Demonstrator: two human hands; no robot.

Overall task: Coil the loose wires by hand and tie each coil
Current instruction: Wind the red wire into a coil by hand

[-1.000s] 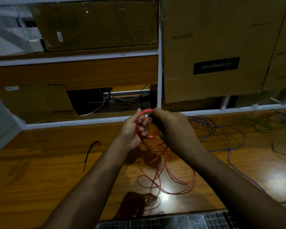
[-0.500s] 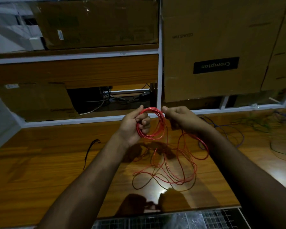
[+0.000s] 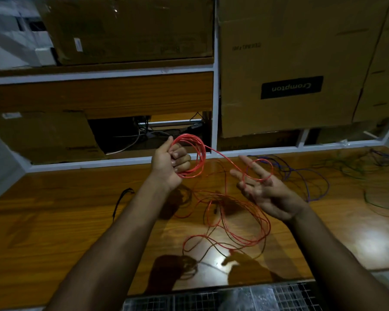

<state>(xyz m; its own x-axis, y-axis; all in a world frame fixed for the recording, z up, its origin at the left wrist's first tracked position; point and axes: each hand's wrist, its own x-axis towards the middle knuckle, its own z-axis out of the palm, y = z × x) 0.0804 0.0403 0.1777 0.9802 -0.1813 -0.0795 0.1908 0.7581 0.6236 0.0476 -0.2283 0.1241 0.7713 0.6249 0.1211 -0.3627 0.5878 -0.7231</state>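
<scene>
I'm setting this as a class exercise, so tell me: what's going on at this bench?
A person is coiling a red wire by hand. The left hand grips the coil wound so far. The right hand is open, with a loose loop of the wire round its fingers. Much of the wire lies tangled on the table, and blue wires wait beyond.

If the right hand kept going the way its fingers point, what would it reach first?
The right hand is open, with its fingers pointing up and left toward the red coil gripped by the left hand. It would probably reach that coil first, though the depth between them is unclear from this view.
</scene>
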